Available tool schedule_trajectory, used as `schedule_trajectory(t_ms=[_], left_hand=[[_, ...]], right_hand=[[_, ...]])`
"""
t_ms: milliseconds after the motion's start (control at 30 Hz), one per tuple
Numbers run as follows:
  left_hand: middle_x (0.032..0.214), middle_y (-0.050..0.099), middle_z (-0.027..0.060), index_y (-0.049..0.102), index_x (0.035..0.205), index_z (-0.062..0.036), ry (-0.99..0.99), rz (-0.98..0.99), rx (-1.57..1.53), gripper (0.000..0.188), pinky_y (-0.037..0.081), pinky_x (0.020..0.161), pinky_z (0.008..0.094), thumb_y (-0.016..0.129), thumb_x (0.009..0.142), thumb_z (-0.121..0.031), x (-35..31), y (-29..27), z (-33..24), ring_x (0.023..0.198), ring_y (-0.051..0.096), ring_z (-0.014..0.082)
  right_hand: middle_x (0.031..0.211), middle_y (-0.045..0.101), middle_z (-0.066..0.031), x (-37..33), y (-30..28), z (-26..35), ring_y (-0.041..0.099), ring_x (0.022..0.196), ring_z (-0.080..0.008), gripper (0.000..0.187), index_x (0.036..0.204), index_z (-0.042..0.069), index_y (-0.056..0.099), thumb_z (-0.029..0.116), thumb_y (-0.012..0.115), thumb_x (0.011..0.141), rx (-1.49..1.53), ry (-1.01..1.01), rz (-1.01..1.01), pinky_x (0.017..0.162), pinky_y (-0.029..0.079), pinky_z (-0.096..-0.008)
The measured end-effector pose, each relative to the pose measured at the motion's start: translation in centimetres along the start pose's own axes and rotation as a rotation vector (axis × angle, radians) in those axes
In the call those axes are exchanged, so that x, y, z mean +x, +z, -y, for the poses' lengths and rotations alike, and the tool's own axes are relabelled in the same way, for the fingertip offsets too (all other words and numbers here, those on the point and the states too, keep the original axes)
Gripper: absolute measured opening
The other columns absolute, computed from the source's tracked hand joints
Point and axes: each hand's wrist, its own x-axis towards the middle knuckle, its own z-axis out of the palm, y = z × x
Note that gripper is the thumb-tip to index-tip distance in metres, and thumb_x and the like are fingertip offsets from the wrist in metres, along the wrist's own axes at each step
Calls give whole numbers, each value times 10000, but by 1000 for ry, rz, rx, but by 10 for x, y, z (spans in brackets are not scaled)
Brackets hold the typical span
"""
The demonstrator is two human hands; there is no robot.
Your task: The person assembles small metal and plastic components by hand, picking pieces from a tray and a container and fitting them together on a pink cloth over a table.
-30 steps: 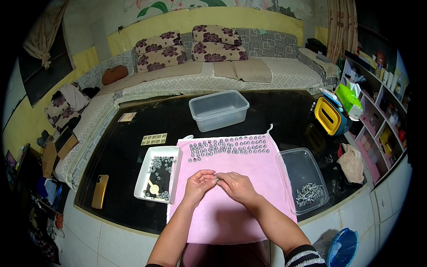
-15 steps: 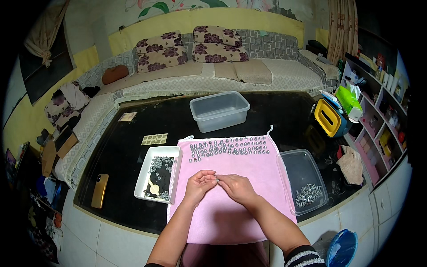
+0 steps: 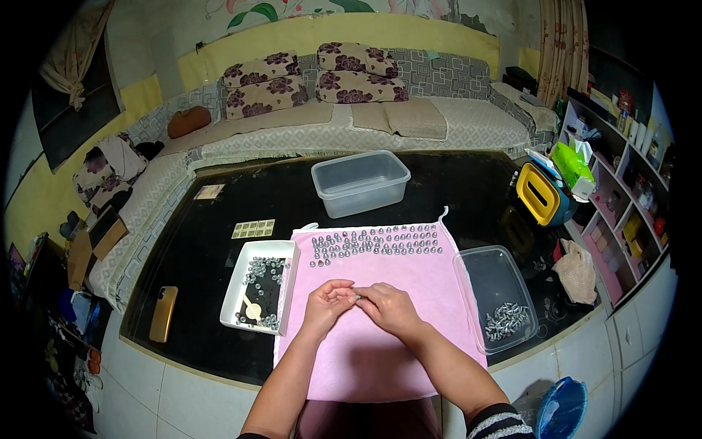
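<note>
Head view takes in a long patterned sofa [image 3: 475,121] along the far side, and before it a black table [image 3: 453,175]. On the table's near edge lies a pink cloth [image 3: 431,285]. Beyond the cloth's far edge stands a clear plastic tub [image 3: 365,201]; at its right is a shallow clear tray [image 3: 493,271], and at its left a white tray [image 3: 232,289]. Over the cloth, the person's right hand [image 3: 391,307] and left hand [image 3: 329,304] meet, fingers bent, tips pinching a small silvery piece [image 3: 357,296] between them; which hand bears more of it cannot be told. A gold phone [image 3: 164,314] lies far left. Silvery cylindrical pieces [image 3: 506,320] heap in the clear tray's near end, and small domed metal pieces [image 3: 366,238] stand in rows on the cloth's far part.
</note>
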Motion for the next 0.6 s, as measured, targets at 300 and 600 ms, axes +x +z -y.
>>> schedule_trajectory(t_ms=[300,600], left_hand=[[820,607,78,542,989,26,48,-62,100,228,497,698,220,597,768,26,2,1,4,753,586,114],[812,620,79,618,848,-9,303,-344,739,129,475,673,249,619,718,-2,-1,-20,3,712,595,144]], right_hand=[[753,594,-80,-1,4,0,577,686,-246,129,852,60,621,130,581,751,101,126,-3,600,469,-343],[734,581,-72,0,4,-2,563,713,-233,112,813,82,623,121,555,732,74,232,64,630,455,-342]])
